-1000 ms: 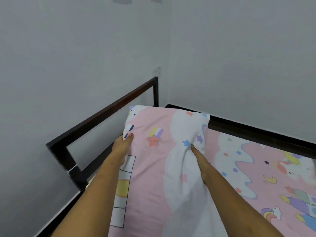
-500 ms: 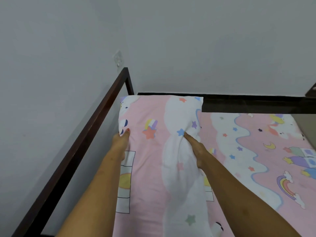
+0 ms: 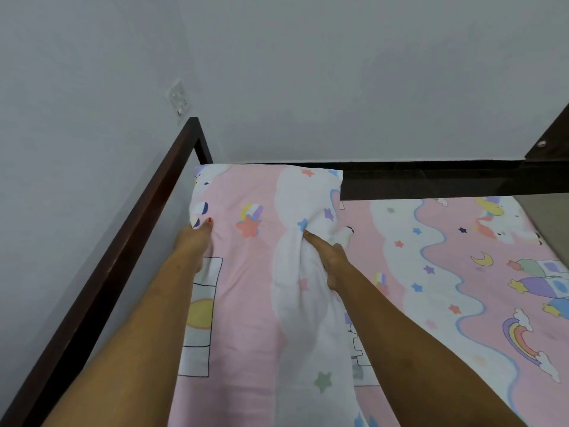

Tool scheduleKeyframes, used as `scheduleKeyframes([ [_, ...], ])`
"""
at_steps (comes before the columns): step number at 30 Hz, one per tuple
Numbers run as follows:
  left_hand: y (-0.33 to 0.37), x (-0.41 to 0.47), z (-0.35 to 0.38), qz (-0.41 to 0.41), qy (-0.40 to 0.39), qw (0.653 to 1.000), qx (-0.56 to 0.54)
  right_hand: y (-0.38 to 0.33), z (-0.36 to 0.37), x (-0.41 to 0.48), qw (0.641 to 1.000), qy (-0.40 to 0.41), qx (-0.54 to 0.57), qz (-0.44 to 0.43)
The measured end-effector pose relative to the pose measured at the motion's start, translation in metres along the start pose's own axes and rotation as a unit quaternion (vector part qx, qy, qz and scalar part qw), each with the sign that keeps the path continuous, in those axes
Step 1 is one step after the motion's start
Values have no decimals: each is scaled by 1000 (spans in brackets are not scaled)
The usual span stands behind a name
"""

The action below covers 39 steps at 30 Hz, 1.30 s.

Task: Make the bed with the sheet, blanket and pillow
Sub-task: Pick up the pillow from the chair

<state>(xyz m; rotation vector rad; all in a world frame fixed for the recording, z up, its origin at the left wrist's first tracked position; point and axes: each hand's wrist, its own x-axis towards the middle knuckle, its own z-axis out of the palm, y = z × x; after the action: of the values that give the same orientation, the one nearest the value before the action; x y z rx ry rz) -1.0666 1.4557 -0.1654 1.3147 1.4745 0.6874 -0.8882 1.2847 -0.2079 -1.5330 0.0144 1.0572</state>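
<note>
A pink and white pillow (image 3: 264, 241) printed with stars lies at the head of the bed, its far end against the dark frame. My left hand (image 3: 194, 241) grips its left edge, thumb on top. My right hand (image 3: 326, 257) pinches a bunched fold of the pillow's white cloth near its right side. Under and to the right of the pillow spreads the matching pink sheet (image 3: 462, 272) with rainbows, moons and stars. No blanket shows in the head view.
A dark wooden headboard rail (image 3: 129, 235) runs along the left, close to the grey wall. A dark frame bar (image 3: 431, 180) crosses the far side. A wall socket (image 3: 178, 98) sits above the corner. A brown furniture edge (image 3: 551, 143) juts in at the right.
My view has swung right and down, so the far frame bar and more sheet show. Both hands have kept their hold on the pillow, which now sits squarer in the corner.
</note>
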Motion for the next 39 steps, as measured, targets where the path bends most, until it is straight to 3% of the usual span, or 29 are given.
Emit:
scheduleKeyframes([
  [4,-14,48,16,60,-63,996,-11,11,13,53,996,46,-76,-12],
  [5,-30,57,18,64,-65,996,8,23,18,66,984,82,-156,-19],
  [7,-79,69,20,68,-62,994,66,53,28,81,923,129,-363,-15],
  [11,-221,47,12,-40,-56,967,246,156,47,100,844,-37,-535,-4],
  [14,-292,24,-3,-88,-47,957,272,212,43,97,827,-60,-558,6],
  [16,-309,22,-16,-149,-40,960,235,223,40,97,833,-46,-552,-12],
  [19,-307,26,-30,-193,-53,958,203,217,36,106,870,-12,-491,-41],
  [23,-294,24,-37,-209,-67,966,134,207,27,113,923,111,-366,-43],
  [27,-281,13,-34,-180,-24,981,-65,207,16,118,958,108,-266,12],
  [31,-295,4,-52,-159,-32,935,-315,203,29,115,972,77,-223,-24],
  [34,-317,-11,-63,-213,-43,886,-409,208,38,109,975,56,-210,-56],
  [36,-332,-28,-63,-256,-47,872,-415,217,37,104,964,51,-253,-63],
  [39,-340,-35,-68,-296,6,897,-329,229,27,102,940,35,-335,-55],
])
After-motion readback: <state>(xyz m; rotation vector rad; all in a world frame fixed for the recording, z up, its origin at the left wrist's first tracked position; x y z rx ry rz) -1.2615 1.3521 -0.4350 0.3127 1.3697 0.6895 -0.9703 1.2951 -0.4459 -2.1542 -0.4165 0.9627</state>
